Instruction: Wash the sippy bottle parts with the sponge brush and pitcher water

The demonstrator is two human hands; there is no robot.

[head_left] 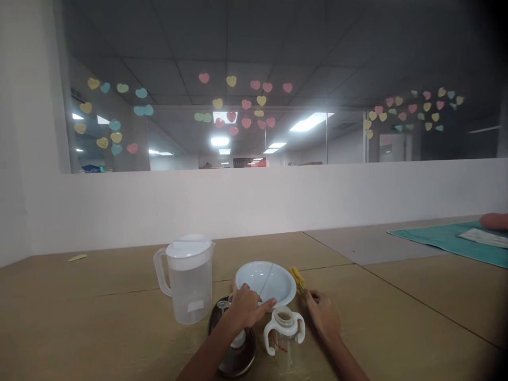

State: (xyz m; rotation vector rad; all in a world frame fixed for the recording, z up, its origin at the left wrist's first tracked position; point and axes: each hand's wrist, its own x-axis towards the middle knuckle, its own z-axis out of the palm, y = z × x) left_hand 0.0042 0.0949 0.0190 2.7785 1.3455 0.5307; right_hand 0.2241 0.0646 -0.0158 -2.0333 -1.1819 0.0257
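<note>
My left hand [248, 307] is at the near left rim of a white bowl [283, 280], thumb stretched along the near side and fingers curved by the left edge. A thin pale line crosses the inside of the bowl; I cannot tell what it is. To the right, my right hand [323, 312] pinches the green handle of a brush with a yellow sponge head [297, 276], which lies close beside the bowl. Between my wrists stands an open clear baby bottle [286, 344] with white side handles. Under my left forearm, a dark metal tray [242, 360] holds clear and white bottle parts, partly hidden.
A lidded translucent pitcher [190, 286] stands left of the bowl. A yellow paper piece [77, 257] lies at the far left. On the right are a teal cloth [440, 238] and a pink object [494, 221]. A white wall [159, 203] with a window closes off the back.
</note>
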